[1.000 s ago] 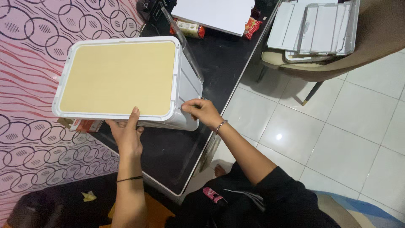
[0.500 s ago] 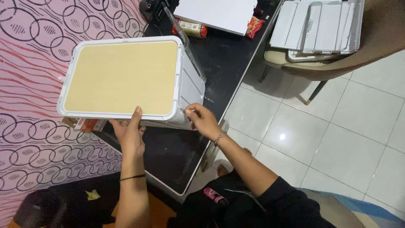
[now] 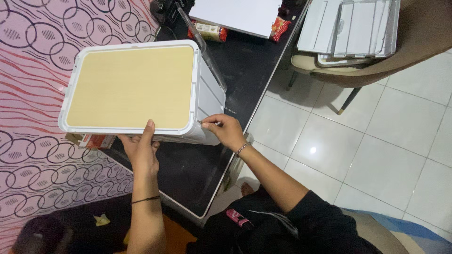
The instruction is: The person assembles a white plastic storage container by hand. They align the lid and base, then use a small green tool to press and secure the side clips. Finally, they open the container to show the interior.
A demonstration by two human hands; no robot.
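Observation:
A white plastic storage box (image 3: 207, 99) with a tan top panel (image 3: 132, 87) stands on a black table (image 3: 188, 169). My left hand (image 3: 140, 149) grips the box's near edge, thumb up against the white rim. My right hand (image 3: 225, 130) pinches a small thin object against the box's near right corner; I cannot tell what the object is. A clear panel (image 3: 203, 47) leans at the box's far right side.
A white board (image 3: 240, 14), snack packets (image 3: 212, 32) and a dark device (image 3: 165, 7) lie at the table's far end. A chair (image 3: 376, 61) carries stacked white panels (image 3: 351, 30). Pink patterned cloth (image 3: 33, 56) lies left, white tiled floor (image 3: 376, 141) right. A pink lighter (image 3: 237, 217) rests on my lap.
The box and both hands shifted slightly back and forth in the view. My right hand stays at the box's near right corner; my left keeps its grip.

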